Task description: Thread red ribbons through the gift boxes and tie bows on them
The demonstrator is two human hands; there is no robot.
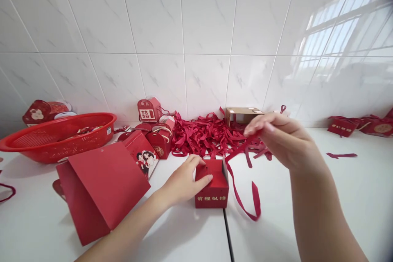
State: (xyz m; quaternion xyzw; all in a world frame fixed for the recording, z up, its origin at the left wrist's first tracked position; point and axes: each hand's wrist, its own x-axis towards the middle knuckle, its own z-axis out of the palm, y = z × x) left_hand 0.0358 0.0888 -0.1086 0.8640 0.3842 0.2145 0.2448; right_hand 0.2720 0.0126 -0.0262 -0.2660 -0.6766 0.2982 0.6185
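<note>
A small red gift box [211, 200] with gold characters on its front stands on the white table, its top folded over. My left hand [187, 180] grips it from the left, thumb on the top near the front and fingers toward the back. Raised to the right of the box, my right hand [279, 139] pinches a dark red ribbon [235, 153] that runs down to the box's right side. The ribbon's other end [254, 204] loops loosely over the table.
Behind the box lies a heap of red ribbons [202, 131] beside a cardboard box [242, 112]. To the left are a red plastic basket [61, 147], a large red carton [107, 184] and several decorated boxes [149, 110]. More red boxes [342, 126] sit far right against the tiled wall.
</note>
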